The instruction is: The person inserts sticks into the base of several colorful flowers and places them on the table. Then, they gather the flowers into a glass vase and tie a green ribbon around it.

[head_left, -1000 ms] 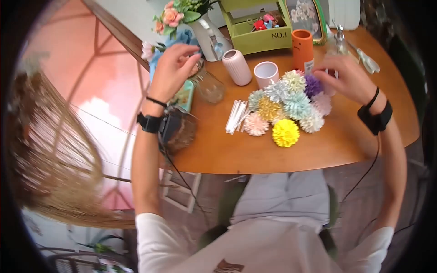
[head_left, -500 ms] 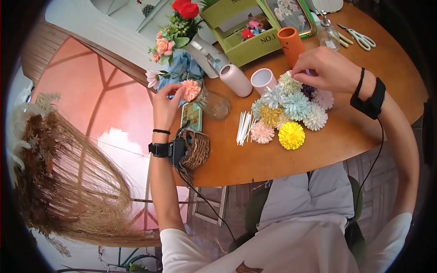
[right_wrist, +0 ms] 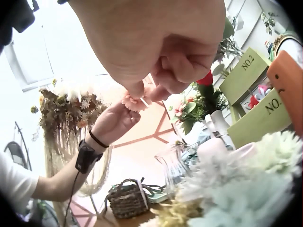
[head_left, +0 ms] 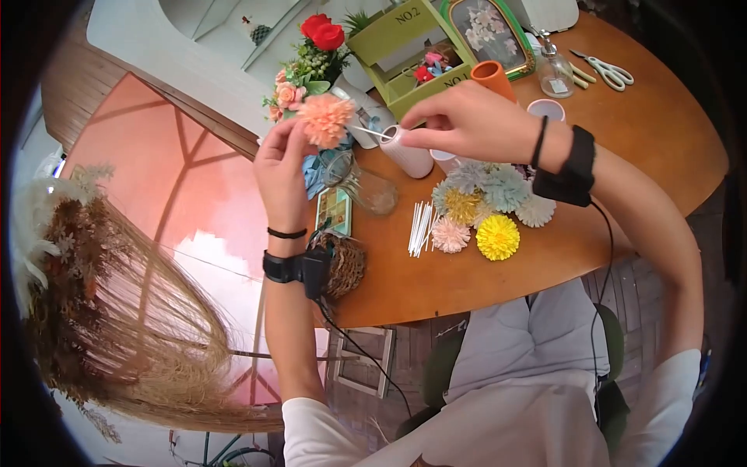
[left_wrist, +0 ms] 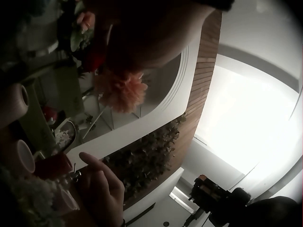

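My left hand (head_left: 282,171) holds a peach pompom flower (head_left: 327,121) with its thumb and fingers, above the glass jar (head_left: 372,192). A thin white stick (head_left: 370,132) runs from the flower toward my right hand (head_left: 486,124), whose thumb and index finger pinch at its far end. In the left wrist view the flower hangs below dark fingers and the stick slants down toward the right hand. The right wrist view shows the flower (right_wrist: 134,103) beyond the right fingertips. Below the right hand lie pompom flowers, including a yellow one (head_left: 498,237).
Several white sticks (head_left: 421,229) lie beside the pompoms. A pink ribbed vase (head_left: 410,158), an orange vase (head_left: 492,76) and a green box (head_left: 432,97) stand behind. Scissors (head_left: 611,72) lie at the right rear. A woven basket (head_left: 346,265) stands near the left forearm.
My right hand has moved left from over the pompoms to beside the left hand. The left hand has raised the peach flower, and the white stick now shows between the hands.
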`<action>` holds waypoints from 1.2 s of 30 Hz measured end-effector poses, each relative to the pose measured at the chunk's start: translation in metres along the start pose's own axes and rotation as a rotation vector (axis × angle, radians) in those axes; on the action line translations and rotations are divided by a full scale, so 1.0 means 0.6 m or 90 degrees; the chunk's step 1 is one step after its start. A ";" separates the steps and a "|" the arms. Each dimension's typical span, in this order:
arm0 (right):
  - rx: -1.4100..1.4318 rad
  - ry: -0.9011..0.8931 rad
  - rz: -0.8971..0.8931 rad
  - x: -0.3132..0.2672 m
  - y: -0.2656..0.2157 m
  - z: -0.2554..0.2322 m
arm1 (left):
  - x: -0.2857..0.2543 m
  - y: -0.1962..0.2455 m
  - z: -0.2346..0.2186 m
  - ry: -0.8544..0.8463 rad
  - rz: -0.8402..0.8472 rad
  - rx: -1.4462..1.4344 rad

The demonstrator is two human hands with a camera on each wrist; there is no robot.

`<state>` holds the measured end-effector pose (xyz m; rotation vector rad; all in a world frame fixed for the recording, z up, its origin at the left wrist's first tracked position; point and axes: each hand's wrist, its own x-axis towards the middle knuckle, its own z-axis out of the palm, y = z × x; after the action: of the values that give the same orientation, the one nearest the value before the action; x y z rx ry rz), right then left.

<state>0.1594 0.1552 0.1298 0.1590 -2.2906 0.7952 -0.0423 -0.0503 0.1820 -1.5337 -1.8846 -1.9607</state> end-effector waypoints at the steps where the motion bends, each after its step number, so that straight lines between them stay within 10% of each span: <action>1: -0.002 0.003 -0.001 0.006 -0.003 0.006 | -0.005 0.001 0.023 -0.012 -0.003 -0.001; 12: -0.170 -0.100 0.079 -0.109 0.001 -0.098 | 0.007 -0.027 0.153 -0.069 0.018 -0.127; 26: -0.090 0.010 0.232 -0.211 0.050 -0.180 | -0.058 -0.057 0.311 -0.469 0.178 0.267; 36: -0.099 -0.040 0.125 -0.160 0.031 -0.128 | -0.064 -0.013 0.301 -0.370 0.051 0.044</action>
<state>0.2699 0.2046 0.1013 -0.1153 -2.4423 0.7147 0.0821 0.0681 0.1141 -2.2970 -1.9860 -1.4989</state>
